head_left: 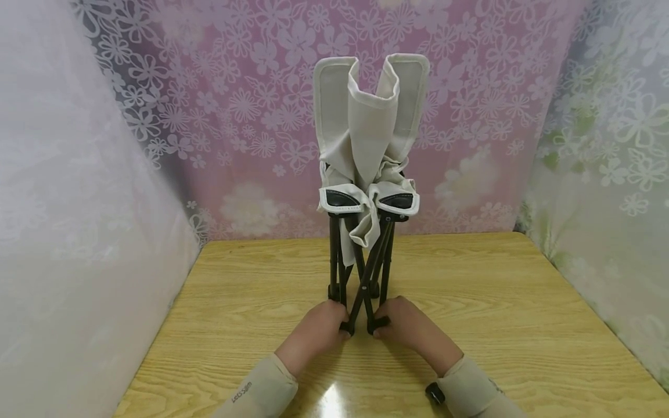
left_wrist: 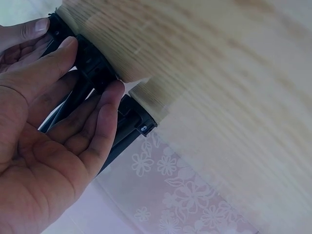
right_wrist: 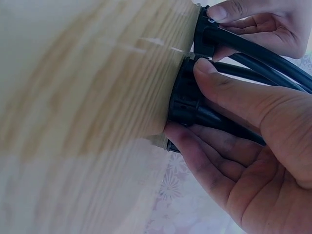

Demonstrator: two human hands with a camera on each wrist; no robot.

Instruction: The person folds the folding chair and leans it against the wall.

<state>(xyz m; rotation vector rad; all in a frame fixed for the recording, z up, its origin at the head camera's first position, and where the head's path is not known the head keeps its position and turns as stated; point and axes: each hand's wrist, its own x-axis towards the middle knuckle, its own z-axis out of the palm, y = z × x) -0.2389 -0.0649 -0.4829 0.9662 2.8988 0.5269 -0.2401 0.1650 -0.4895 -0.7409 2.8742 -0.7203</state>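
Observation:
A folding camp chair (head_left: 372, 133) with cream fabric and a black tube frame stands upright and mostly folded on the table. Its crossed front legs come down close together. My left hand (head_left: 325, 325) grips the foot of the near left leg; in the left wrist view, thumb and fingers pinch its black plastic foot (left_wrist: 92, 63). On the other side, my right hand (head_left: 410, 325) holds the near right foot, and the right wrist view shows thumb and fingers around that black foot (right_wrist: 185, 95). Two rear feet stand farther back.
The wooden table (head_left: 251, 284) lies under the chair. A pink floral curtain (head_left: 235, 116) hangs behind, and pale sheeting (head_left: 78, 203) borders the left side. Another floral curtain (head_left: 617, 145) borders the right. A black device (head_left: 435, 393) sits by my right wrist.

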